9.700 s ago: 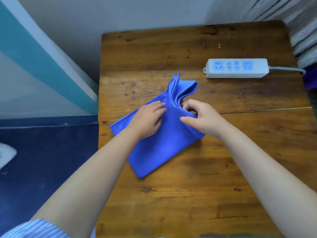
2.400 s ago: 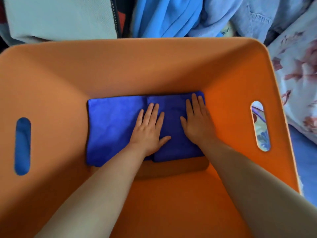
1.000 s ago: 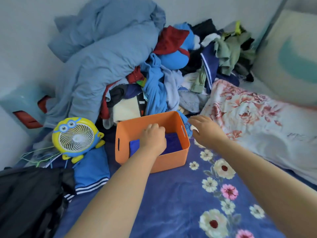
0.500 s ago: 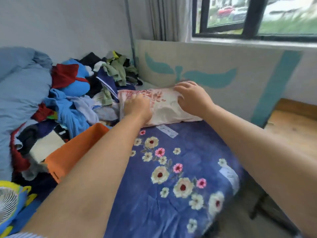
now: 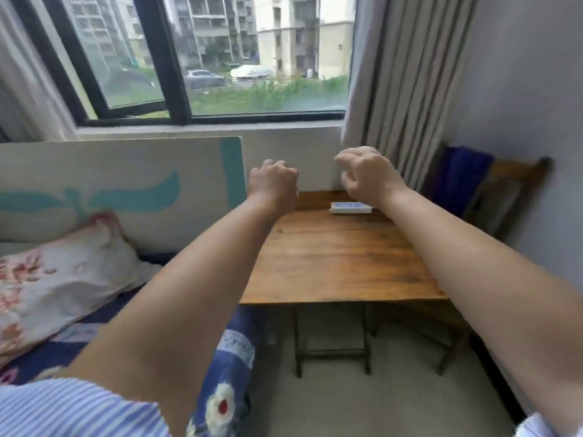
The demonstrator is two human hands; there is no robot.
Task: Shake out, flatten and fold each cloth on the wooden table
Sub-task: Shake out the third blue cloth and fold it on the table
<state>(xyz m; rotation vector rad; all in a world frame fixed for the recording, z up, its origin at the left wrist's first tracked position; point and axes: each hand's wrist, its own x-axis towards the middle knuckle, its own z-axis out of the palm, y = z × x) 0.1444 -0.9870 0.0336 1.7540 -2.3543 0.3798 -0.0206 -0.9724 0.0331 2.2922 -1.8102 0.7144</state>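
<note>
Wooden tabletop [image 5: 340, 263] stands ahead under the window, and no cloth lies on it; the only thing on it is a white power strip [image 5: 349, 207] at the far edge, partly covered by the right wrist. Both arms are stretched forward in the air above the near half of the tabletop. The left hand [image 5: 273, 184] shows its back with the fingers curled under and nothing visible in them. The right hand [image 5: 367, 175] has its fingers loosely bent downward, also holding nothing.

The one likely candidate for the task is a blue cloth [image 5: 456, 175] draped over the back of a wooden chair [image 5: 511, 187] to the right, against the wall and well apart from either hand. My reading is that this is a gap between cloths: the hands are free and a fresh piece must be fetched. The next move would call for a reach rightward to the chair, a grip on the cloth's upper edge, and a lift clear of the chair back before shaking it out over the tabletop.

Much is uncertain. The picture is soft, so the fingertips of the left hand cannot be made out. The cloth's lower part is hidden behind the curtain edge and the chair frame, and whether it is one piece or several I cannot tell. The chair seat is out of sight behind the right forearm.
</note>
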